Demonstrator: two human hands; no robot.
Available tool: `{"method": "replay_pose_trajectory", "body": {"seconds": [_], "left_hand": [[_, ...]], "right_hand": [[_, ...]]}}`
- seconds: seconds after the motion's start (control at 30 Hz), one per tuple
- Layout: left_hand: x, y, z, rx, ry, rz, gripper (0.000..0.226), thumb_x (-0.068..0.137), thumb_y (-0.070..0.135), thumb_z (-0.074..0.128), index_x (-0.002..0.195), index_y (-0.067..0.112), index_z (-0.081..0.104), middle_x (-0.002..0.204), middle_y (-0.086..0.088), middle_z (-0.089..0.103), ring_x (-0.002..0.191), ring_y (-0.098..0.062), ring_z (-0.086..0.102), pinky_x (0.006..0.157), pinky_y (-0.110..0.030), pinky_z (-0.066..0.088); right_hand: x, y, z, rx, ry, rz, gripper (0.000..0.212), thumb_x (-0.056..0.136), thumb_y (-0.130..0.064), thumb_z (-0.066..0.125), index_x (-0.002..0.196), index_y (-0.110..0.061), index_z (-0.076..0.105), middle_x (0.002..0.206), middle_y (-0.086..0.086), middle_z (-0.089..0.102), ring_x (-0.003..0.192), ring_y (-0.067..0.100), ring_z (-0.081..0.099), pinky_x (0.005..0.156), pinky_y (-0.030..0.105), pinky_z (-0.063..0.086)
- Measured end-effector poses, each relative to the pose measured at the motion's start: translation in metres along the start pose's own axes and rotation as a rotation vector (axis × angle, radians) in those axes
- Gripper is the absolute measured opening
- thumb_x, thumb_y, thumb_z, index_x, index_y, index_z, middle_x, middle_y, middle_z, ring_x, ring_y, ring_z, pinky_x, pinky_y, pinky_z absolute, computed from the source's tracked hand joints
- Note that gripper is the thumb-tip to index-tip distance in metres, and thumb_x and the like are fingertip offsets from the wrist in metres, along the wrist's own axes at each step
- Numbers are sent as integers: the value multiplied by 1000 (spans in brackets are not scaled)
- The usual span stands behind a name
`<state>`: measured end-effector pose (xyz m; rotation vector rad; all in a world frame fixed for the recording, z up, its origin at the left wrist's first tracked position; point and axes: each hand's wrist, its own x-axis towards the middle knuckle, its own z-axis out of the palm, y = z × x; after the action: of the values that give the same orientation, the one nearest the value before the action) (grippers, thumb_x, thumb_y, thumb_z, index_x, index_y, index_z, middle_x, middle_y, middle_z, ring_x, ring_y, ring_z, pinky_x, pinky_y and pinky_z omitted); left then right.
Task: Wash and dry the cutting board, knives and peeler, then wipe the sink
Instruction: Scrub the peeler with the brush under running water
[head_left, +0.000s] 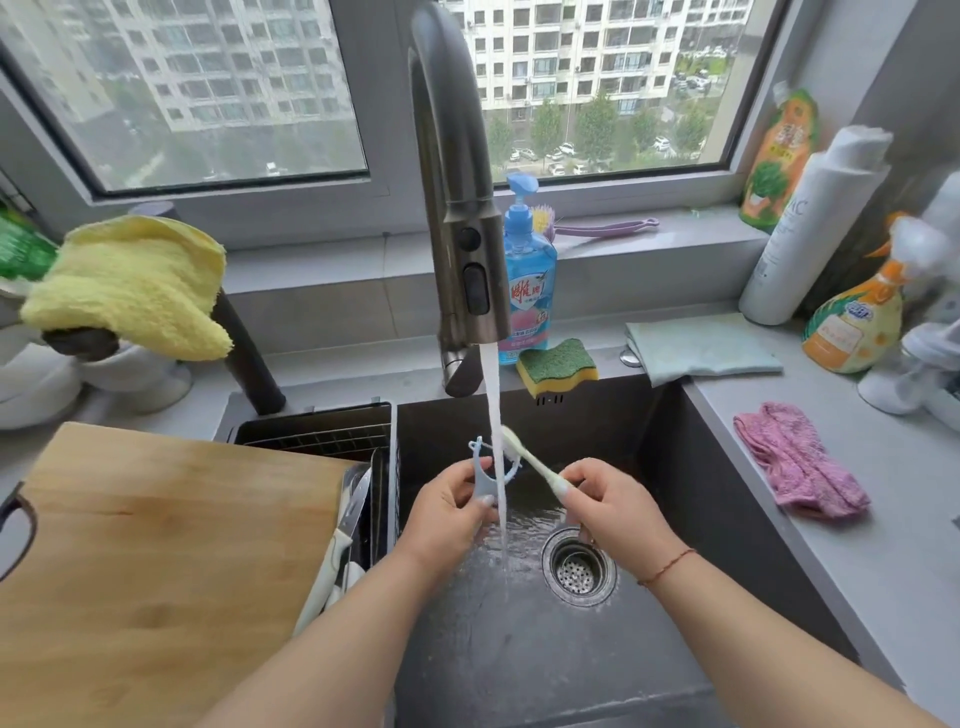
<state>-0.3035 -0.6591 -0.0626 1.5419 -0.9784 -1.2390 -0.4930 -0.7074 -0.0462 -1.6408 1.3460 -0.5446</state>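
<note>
Two hands are seen working under the running water in the sink (727, 493): the peeler (480, 480) is pinched by its grey handle in the left hand (449, 514), its head held up into the stream from the faucet (457, 208), while a small pale brush (530, 460) is gripped between the curled fingers of the right hand (615, 506) and its bristled end is laid against the peeler's blade. The washing of the peeler is therefore judged to be in hand, not finished. The cutting board (156, 545) is laid flat on the counter at the left, just beside the sink rack (384, 447), and whether it has been washed cannot be told from its surface. Knives (356, 499) are stood in that rack, their pale handles pointing down towards the camera; they may be already rinsed, though this is only a guess. No drying is shown to be under way: a yellow cloth (130, 286) is draped over a second tap at the left, a pale green cloth (701, 345) and a pink cloth (800, 460) are lying on the counter at the right. The wiping of the sink is plainly left to be done, since water is pooled round the drain (579, 569).
</note>
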Motion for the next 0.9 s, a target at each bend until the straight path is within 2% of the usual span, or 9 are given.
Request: {"method": "replay_pose_trajectory", "body": {"seconds": [0.07,0.13,0.2,0.37,0.47,0.6,0.73,0.83,0.9], "left_hand": [[-4,5,-2,23,25,-35,25,96,4,55,112,23,59,94,0,74,89,-18,71,79,-43,57],[-9,8,-5,32,67,-68,21,97,8,55,115,18,57,96,-3,73,88,-18,71,74,-37,59],[-15,11,-13,47,149,-82,21,97,11,56,117,19,57,100,-1,69,87,-15,70,69,-26,59],[-26,12,-51,154,491,-60,25,96,14,56,120,19,56,99,0,63,83,-16,67,68,-28,58],[-34,7,-77,408,647,-119,22,93,20,58,114,19,63,94,1,65,79,-15,61,55,-22,42],[-43,-10,-101,558,649,-270,16,90,23,62,104,20,68,92,1,66,75,-18,55,55,-27,35],[-50,-29,-111,590,614,-345,6,87,22,66,82,20,65,75,3,64,71,-21,61,63,-31,50],[-52,-32,-113,649,582,-377,5,86,22,66,86,17,65,86,-3,68,76,-23,62,68,-31,51],[-51,-31,-111,760,679,-414,24,84,27,67,102,13,60,107,-11,64,97,-29,58,79,-35,49]], "right_hand": [[-6,-2,15,-41,-115,-2,11,92,-27,58,82,-24,60,63,-2,61,47,0,52,50,24,48],[-8,-3,26,-40,-143,-9,11,93,-26,56,83,-21,58,65,-1,59,45,1,50,49,19,44],[-8,-7,34,-18,-112,-24,10,93,-28,56,84,-23,58,66,-1,60,52,8,52,51,22,45],[-8,-15,49,-74,-159,-8,7,88,-32,57,81,-31,57,72,-1,65,60,13,57,56,34,52],[-10,-15,55,-174,-184,36,14,86,-31,58,74,-30,51,74,-1,66,58,13,57,55,31,51],[-16,-18,65,-160,-203,31,4,89,-27,56,85,-25,57,79,2,67,60,12,57,63,35,55],[-20,-17,69,-196,-212,48,5,88,-30,57,90,-26,58,81,0,67,63,12,59,67,36,56],[-20,-16,67,-208,-161,67,9,87,-30,58,89,-22,56,81,2,67,65,18,61,66,38,55],[-21,-15,63,-236,-122,74,7,86,-30,59,91,-25,55,83,-1,66,73,21,65,67,38,55]]}}
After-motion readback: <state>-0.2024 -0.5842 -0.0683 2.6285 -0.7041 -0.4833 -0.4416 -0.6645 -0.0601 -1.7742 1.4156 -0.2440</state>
